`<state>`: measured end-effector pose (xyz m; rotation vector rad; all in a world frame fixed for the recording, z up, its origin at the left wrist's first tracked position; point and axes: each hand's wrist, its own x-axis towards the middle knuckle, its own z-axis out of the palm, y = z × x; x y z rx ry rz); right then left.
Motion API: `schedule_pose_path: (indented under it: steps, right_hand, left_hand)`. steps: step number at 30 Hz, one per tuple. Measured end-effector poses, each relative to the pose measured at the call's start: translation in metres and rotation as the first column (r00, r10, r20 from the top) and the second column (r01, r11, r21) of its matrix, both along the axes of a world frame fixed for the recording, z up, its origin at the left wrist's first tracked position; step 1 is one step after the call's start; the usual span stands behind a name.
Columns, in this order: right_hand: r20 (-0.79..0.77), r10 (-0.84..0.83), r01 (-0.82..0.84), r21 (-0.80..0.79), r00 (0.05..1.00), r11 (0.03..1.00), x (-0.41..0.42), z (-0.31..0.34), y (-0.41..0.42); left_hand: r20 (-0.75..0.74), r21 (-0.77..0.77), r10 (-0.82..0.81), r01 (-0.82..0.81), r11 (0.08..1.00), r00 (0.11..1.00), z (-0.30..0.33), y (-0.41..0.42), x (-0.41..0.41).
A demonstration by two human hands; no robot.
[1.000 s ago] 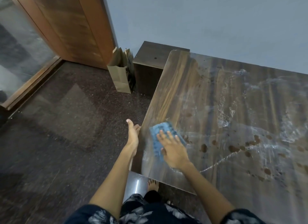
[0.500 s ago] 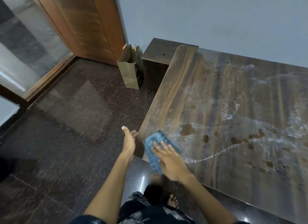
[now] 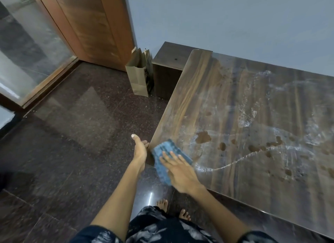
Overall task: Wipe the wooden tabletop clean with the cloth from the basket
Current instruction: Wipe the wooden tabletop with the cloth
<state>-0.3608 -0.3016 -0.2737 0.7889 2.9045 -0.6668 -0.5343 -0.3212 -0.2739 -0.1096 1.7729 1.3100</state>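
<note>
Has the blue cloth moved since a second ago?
Yes. The blue cloth slid toward the table's near corner and now hangs partly over its edge.

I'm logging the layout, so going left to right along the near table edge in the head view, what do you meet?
Left hand cupped at the tabletop's corner → blue cloth → right hand flat on the cloth → brown spill spots.

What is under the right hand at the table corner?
The blue cloth lies under the right hand, whose straight fingers press it onto the wooden tabletop at its near-left corner. Whether stains remain beneath the cloth is hidden.
</note>
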Motion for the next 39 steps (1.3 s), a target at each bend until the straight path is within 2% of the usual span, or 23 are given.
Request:
schedule_pose_path:
  steps: [3,5,7,11,14,16,20,24,26,28,31,33,36,39]
  right_hand:
    - [0.037,-0.19,0.189,0.027,0.981,0.982,0.022,-0.004,0.035]
    - [0.091,-0.317,0.317,0.02,0.944,0.948,0.004,-0.005,0.062]
    - [0.109,-0.361,0.358,0.044,0.926,0.933,-0.031,-0.003,0.066]
    - [0.026,-0.175,0.176,-0.045,0.984,0.983,-0.068,-0.006,0.018]
    - [-0.018,-0.09,0.088,-0.082,0.996,0.993,-0.043,-0.004,-0.011]
    - [-0.008,-0.099,0.098,-0.085,0.995,0.992,-0.013,-0.005,-0.017]
    - [-0.014,-0.308,0.304,-0.126,0.951,0.944,0.03,-0.001,0.004]
    - [0.002,-0.551,0.544,-0.158,0.834,0.824,-0.023,0.0,0.021]
    - [-0.025,-0.532,0.517,-0.199,0.847,0.832,-0.06,-0.005,0.009]
    - [-0.088,-0.426,0.39,-0.273,0.9,0.88,-0.08,-0.009,-0.011]
    - [-0.133,-0.281,0.22,-0.353,0.95,0.909,-0.066,-0.01,-0.022]
    - [-0.142,-0.274,0.197,-0.403,0.951,0.894,-0.037,-0.014,-0.017]
    - [-0.127,-0.464,0.358,-0.473,0.876,0.805,0.013,-0.015,0.001]
    - [-0.147,-0.636,0.512,-0.473,0.757,0.717,0.046,-0.011,0.031]
  left_hand:
    - [0.022,0.005,-0.041,0.041,0.999,0.999,0.001,-0.002,-0.009]
    - [0.035,0.002,-0.07,0.07,0.998,0.997,0.004,-0.001,-0.012]
    - [0.035,0.0,-0.108,0.108,0.994,0.994,0.006,0.0,-0.015]
    - [0.076,0.008,-0.12,0.12,0.993,0.99,0.005,0.006,-0.019]
    - [0.092,-0.008,-0.15,0.151,0.988,0.984,0.008,0.008,-0.023]
    - [0.105,0.002,-0.19,0.191,0.982,0.976,0.015,0.012,-0.022]
    - [0.043,0.013,-0.293,0.293,0.956,0.955,0.017,0.021,-0.023]
    - [0.054,0.019,-0.297,0.296,0.955,0.953,0.015,0.019,-0.025]
    - [0.052,0.007,-0.295,0.295,0.955,0.954,0.013,0.019,-0.026]
    - [0.044,-0.019,-0.29,0.291,0.956,0.956,0.01,0.018,-0.031]
    - [0.006,-0.056,-0.313,0.313,0.948,0.95,0.007,0.019,-0.036]
    - [0.006,-0.062,-0.341,0.34,0.938,0.94,0.006,0.022,-0.033]
    - [-0.068,-0.101,-0.401,0.393,0.914,0.914,0.01,0.032,-0.017]
    - [-0.242,-0.163,-0.46,0.432,0.887,0.854,0.014,0.041,0.007]
